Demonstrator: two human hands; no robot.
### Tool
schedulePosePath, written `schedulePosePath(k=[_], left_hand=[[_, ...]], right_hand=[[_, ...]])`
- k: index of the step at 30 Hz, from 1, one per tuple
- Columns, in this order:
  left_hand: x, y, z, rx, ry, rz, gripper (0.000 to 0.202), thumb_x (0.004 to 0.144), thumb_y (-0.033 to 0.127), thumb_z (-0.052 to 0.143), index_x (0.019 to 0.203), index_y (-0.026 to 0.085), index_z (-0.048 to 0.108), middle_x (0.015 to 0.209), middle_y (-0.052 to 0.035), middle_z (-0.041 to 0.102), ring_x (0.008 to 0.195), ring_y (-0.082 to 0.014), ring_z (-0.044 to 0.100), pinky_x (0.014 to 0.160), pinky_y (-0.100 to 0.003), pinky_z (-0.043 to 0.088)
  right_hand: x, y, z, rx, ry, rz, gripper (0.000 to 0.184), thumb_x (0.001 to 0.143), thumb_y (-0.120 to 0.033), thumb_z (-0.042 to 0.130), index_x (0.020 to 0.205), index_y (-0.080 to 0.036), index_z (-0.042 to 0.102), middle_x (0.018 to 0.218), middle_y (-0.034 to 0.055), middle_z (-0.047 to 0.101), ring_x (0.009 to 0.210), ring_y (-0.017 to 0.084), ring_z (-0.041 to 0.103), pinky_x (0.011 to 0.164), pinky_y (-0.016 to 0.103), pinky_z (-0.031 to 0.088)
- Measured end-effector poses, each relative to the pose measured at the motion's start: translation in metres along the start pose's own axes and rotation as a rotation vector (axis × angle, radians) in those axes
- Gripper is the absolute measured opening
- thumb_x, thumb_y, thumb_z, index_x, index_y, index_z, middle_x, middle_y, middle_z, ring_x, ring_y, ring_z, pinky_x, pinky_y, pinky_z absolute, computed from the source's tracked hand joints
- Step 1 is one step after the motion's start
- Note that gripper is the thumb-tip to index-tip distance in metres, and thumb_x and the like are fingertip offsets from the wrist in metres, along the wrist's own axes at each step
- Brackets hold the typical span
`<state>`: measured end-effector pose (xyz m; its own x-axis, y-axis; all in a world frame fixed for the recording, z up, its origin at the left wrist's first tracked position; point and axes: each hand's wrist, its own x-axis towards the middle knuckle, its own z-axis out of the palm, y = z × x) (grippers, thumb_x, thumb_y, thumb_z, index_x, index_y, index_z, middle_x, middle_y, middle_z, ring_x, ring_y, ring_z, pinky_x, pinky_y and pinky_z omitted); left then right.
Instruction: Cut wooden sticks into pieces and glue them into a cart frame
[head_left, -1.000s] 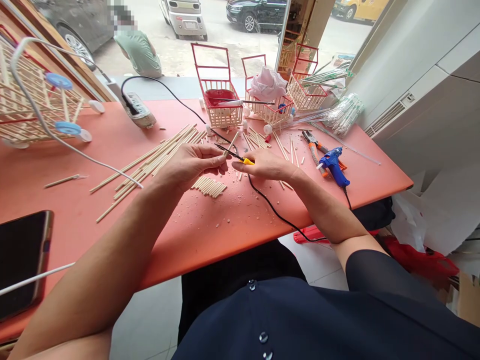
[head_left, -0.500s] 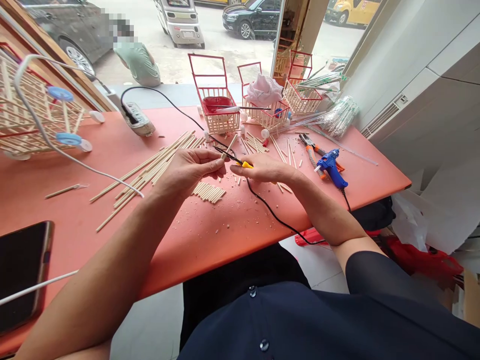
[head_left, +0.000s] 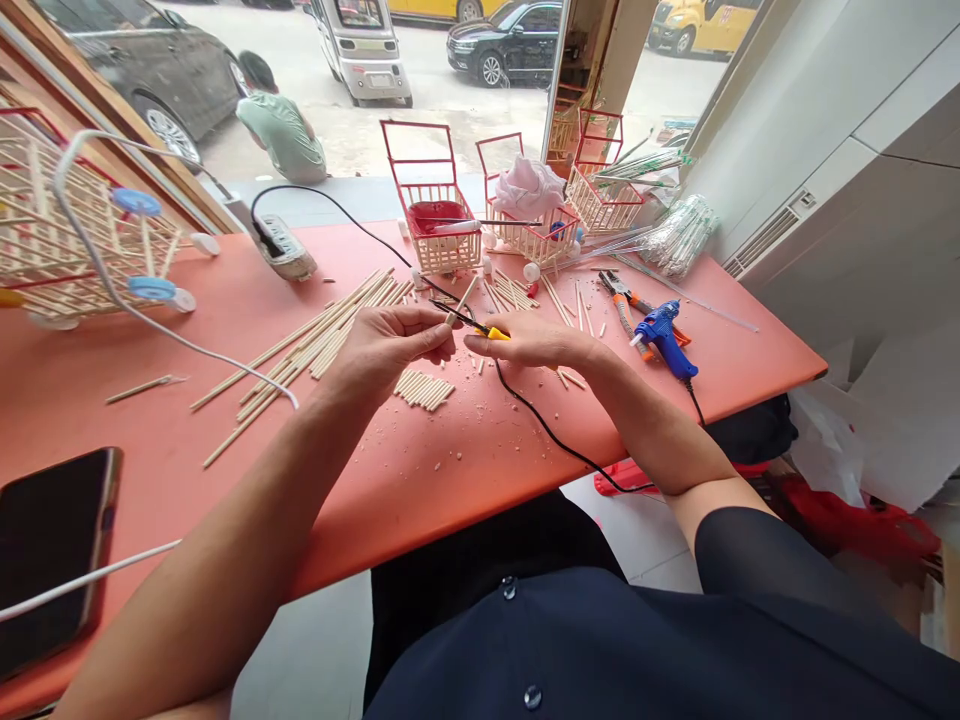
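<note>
My left hand is closed, its thumb and fingertips pinching a thin wooden stick that slants up and away. In my right hand are scissors with yellow handles and dark blades. The blades lie across the stick, close to my left fingertips; whether they bite into it I cannot tell. Just below the hands, a row of short cut sticks lies side by side on the table. Long uncut sticks are piled to the left, beside my left hand.
Small stick-built carts with red rims stand at the back of the orange-pink table. A blue glue gun and pliers lie right. A phone, white cable and power strip are left. A black cord crosses below my hands.
The whole view has shifted slightly, with the table things appearing a little lower and further right. Both hands keep nearly the same hold on the stick and the scissors.
</note>
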<state>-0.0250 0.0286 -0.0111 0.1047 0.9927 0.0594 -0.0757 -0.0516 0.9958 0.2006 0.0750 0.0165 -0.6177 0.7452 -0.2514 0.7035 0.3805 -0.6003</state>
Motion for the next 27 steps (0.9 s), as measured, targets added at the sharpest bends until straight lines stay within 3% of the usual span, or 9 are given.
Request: schedulePosePath(k=[4,11,19,27], left_hand=[[-0.001,0.0,0.002,-0.006,0.001,0.017,0.03,0.064,0.039,0.105,0.075,0.018,0.086,0.065,-0.0061,0.075,0.06,-0.0166,0.066,0.061,-0.032,0.052],[-0.005,-0.005,0.011,0.087,0.14,0.149,0.016,0.073,0.032,0.097,0.076,0.02,0.087,0.066,-0.0044,0.076,0.061,-0.0164,0.067,0.063,-0.03,0.054],[-0.001,-0.009,0.005,-0.09,0.063,0.037,0.036,0.064,0.042,0.107,0.082,0.017,0.088,0.065,-0.0049,0.074,0.06,-0.0157,0.066,0.063,-0.031,0.054],[-0.003,-0.005,0.003,-0.084,0.001,0.002,0.038,0.062,0.041,0.109,0.075,0.015,0.084,0.066,-0.0063,0.072,0.06,-0.0162,0.064,0.062,-0.033,0.054]], right_hand=[[-0.001,-0.002,-0.001,-0.005,-0.003,-0.005,0.061,0.109,-0.079,0.06,0.09,-0.021,0.058,0.084,0.0011,0.065,0.072,0.015,0.055,0.065,0.029,0.032],[-0.004,-0.016,0.008,-0.129,0.158,0.051,0.054,0.113,-0.069,0.06,0.095,-0.018,0.066,0.096,0.0071,0.074,0.092,0.021,0.065,0.079,0.03,0.036],[-0.005,-0.011,-0.002,0.025,-0.013,0.045,0.057,0.115,-0.07,0.058,0.087,-0.02,0.056,0.078,-0.0024,0.055,0.071,0.013,0.051,0.067,0.029,0.033],[-0.002,-0.01,0.002,-0.038,0.053,-0.018,0.057,0.113,-0.07,0.059,0.095,-0.017,0.068,0.09,0.0029,0.066,0.087,0.018,0.059,0.078,0.028,0.036]])
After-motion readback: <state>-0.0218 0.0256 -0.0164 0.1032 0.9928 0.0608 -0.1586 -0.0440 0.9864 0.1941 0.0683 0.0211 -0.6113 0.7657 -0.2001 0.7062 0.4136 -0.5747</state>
